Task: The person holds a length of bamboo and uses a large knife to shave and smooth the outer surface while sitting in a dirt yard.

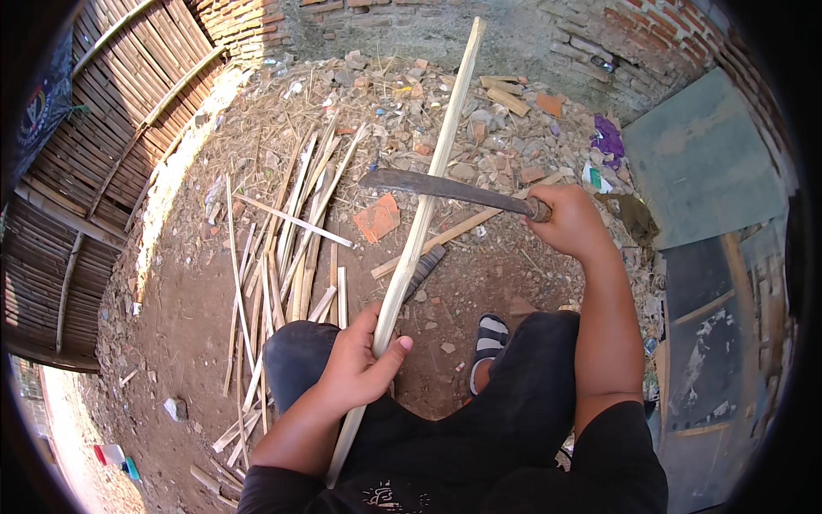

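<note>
Clasping a long pale wooden strip (pixel 447 128) in your left hand (pixel 355 364), a curved dark-metal machete (pixel 462 192) in your right hand (pixel 567 221), you seem mid-piece; thin wooden strips (pixel 295 221) look split.

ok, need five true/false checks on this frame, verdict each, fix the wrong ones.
1. The right hand holds a knife. True.
2. The left hand is empty. False: it is closed around a long wooden stick.
3. In this view, the knife crosses in front of the stick. True.
4. The loose wooden strips lie to the right of the stick. False: the pile is to its left.
5. The purple cloth lies at far left. False: it is on the right, near the grey-green panel.
</note>
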Demonstrator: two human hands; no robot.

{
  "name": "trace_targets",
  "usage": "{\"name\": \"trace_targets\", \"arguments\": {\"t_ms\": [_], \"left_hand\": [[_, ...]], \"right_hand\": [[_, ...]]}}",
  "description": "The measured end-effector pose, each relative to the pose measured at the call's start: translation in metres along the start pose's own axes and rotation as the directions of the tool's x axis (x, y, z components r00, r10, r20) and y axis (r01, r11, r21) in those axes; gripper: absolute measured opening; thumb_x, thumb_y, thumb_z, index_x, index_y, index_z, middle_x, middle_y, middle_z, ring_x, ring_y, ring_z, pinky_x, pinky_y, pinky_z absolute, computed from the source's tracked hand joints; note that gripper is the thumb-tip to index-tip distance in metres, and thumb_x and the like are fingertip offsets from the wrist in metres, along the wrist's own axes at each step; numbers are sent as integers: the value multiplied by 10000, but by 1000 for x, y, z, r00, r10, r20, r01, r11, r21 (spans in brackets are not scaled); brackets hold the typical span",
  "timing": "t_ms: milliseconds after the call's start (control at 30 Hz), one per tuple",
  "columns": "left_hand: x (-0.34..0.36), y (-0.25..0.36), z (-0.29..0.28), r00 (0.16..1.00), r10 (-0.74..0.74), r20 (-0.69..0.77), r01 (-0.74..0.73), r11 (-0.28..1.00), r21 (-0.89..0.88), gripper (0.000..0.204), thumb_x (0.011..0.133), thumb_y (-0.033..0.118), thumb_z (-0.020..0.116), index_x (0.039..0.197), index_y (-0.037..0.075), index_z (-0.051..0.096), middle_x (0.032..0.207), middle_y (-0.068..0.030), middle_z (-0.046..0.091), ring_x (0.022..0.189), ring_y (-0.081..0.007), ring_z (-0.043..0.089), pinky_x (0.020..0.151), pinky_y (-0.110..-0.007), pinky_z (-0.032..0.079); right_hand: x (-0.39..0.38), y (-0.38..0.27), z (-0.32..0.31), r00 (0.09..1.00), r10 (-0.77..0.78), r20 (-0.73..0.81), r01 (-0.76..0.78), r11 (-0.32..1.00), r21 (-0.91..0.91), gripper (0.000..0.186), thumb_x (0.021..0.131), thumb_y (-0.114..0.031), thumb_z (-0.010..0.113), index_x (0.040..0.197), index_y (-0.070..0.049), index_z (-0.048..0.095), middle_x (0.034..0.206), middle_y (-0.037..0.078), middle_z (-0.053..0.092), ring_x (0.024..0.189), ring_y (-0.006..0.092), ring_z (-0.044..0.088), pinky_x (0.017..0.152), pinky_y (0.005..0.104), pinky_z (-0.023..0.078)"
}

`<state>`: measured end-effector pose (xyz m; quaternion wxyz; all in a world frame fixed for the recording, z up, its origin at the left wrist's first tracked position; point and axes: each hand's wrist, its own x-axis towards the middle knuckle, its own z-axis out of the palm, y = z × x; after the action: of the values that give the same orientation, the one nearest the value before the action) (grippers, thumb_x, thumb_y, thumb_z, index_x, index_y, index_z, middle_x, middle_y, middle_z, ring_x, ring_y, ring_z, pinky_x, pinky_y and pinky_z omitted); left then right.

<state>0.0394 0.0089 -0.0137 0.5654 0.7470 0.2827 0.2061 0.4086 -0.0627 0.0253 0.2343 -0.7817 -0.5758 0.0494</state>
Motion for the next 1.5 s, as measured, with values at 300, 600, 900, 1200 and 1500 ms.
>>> {"name": "trace_targets", "arguments": {"t_ms": [300, 600, 900, 1200, 1500], "left_hand": [[2, -1, 0, 1000, 2, 7, -2, 1000, 8, 486, 1000, 171, 673, 1398, -57, 511, 786, 47, 501, 728, -48, 481, 657, -230, 418], [4, -5, 3, 995, -100, -9, 100, 995, -11, 362, 972, 152, 680, 1269, -22, 569, 760, 8, 556, 686, -77, 513, 640, -268, 450], [4, -5, 3, 983, -184, -29, 186, 978, 91, 234, 955, 162, 695, 1091, 39, 550, 758, 7, 543, 696, -81, 500, 631, -270, 422], [4, -15, 10, 986, -159, -48, 164, 977, 134, 402, 891, 239, 777, 1116, -19, 567, 740, -99, 632, 574, -132, 571, 553, -297, 476], [6, -31, 12, 989, -142, -44, 148, 972, 181, 433, 881, 254, 788, 1126, -26, 567, 746, -118, 653, 561, -163, 604, 548, -317, 490]], "right_hand": [[0, -19, 13, 962, -215, 167, 216, 976, 15, 230, 784, -195, 817, 936, -57, 714, 771, 192, 650, 740, 406, 642, 687, 450, 505], [0, -19, 22, 952, -230, 202, 225, 973, 45, 258, 767, -225, 833, 903, -52, 698, 780, 193, 650, 755, 404, 642, 674, 457, 495], [10, -11, 13, 986, 40, 160, -49, 998, 51, 276, 791, -253, 831, 881, -36, 686, 748, 184, 630, 735, 401, 627, 665, 457, 480], [7, -25, 34, 889, -242, 388, 222, 970, 96, 326, 797, -317, 831, 972, -63, 724, 807, 202, 685, 818, 398, 679, 741, 466, 521], [5, -21, 34, 927, -149, 343, 100, 983, 155, 353, 800, -318, 848, 925, -23, 699, 758, 187, 648, 735, 349, 652, 690, 448, 482]]}}
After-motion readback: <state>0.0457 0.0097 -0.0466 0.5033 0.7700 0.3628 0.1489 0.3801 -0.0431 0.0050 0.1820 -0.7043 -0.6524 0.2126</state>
